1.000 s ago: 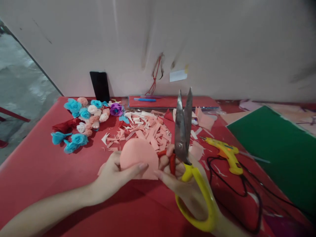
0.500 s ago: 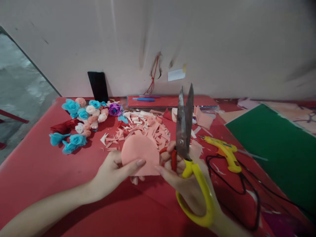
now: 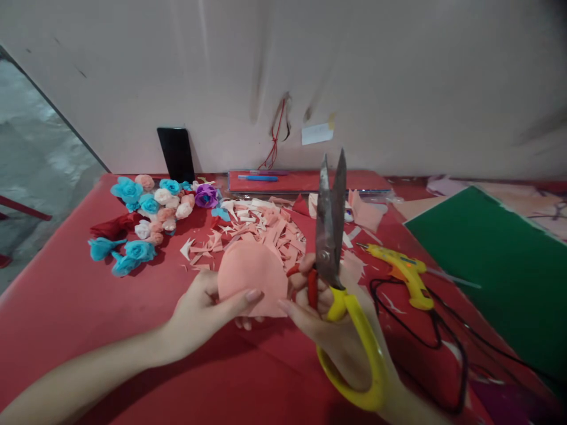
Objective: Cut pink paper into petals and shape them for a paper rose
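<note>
My left hand pinches a rounded piece of pink paper, thumb on its front and fingers behind it, just above the red table. My right hand grips large scissors with yellow and red handles. Their blades point upward and are slightly parted. The right thumb touches the pink paper's right edge. A pile of pink paper scraps lies just behind both hands.
Blue, pink, white and purple paper flowers sit at the left. A yellow glue gun with a black cord lies at the right beside a green sheet. A black phone leans on the wall, near a red tray with a blue pen.
The pink paper has turned a little in my left hand. The scissors stay upright in my right hand with hardly any shift.
</note>
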Tool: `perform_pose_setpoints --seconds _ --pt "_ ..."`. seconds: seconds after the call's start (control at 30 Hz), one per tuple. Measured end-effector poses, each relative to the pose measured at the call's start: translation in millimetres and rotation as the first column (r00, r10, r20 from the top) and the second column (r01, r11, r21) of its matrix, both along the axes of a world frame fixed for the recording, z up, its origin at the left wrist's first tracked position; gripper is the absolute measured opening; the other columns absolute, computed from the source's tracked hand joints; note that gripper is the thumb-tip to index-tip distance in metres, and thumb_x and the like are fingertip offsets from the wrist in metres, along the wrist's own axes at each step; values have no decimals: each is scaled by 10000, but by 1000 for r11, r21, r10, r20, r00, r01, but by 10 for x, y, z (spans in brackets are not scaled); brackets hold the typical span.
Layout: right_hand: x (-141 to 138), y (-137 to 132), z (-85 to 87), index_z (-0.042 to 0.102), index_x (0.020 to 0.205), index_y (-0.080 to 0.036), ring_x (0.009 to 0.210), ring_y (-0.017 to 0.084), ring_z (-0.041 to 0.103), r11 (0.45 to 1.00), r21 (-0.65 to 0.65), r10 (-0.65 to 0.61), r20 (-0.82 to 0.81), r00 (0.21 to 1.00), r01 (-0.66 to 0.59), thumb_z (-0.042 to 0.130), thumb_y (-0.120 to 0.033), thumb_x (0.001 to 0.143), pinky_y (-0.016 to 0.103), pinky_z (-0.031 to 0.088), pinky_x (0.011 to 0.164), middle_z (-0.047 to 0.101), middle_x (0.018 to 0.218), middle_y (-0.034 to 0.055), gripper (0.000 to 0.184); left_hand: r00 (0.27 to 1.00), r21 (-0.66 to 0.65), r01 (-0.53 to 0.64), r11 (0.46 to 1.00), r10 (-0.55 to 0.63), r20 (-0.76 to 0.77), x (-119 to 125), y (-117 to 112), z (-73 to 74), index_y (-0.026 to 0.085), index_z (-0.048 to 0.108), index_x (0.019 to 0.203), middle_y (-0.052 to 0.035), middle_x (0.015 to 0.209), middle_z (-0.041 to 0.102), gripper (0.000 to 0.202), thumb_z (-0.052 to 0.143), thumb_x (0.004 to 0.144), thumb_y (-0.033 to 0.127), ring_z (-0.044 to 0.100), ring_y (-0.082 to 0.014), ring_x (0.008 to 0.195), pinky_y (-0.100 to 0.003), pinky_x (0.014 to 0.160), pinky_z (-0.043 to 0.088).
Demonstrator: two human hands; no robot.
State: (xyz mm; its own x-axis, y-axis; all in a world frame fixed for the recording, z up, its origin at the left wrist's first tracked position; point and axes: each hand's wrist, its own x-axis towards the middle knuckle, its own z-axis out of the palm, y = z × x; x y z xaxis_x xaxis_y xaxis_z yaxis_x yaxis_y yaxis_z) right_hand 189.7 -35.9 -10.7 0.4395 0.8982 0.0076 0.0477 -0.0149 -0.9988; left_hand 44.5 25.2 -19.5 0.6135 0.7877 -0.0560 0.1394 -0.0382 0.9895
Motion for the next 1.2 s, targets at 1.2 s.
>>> perform_pose_setpoints --seconds 1.2 --pt "-10 3 56 504 755 -212 459 79 555 998 -29 -60 57 997 62 658 -136 571 162 521 455 580 620 -48 253 991 364 -103 926 65 117 -94 -29 -136 266 550 1113 -45 1138 601 470 673 674 154 527 -219 1081 -339 929 446"
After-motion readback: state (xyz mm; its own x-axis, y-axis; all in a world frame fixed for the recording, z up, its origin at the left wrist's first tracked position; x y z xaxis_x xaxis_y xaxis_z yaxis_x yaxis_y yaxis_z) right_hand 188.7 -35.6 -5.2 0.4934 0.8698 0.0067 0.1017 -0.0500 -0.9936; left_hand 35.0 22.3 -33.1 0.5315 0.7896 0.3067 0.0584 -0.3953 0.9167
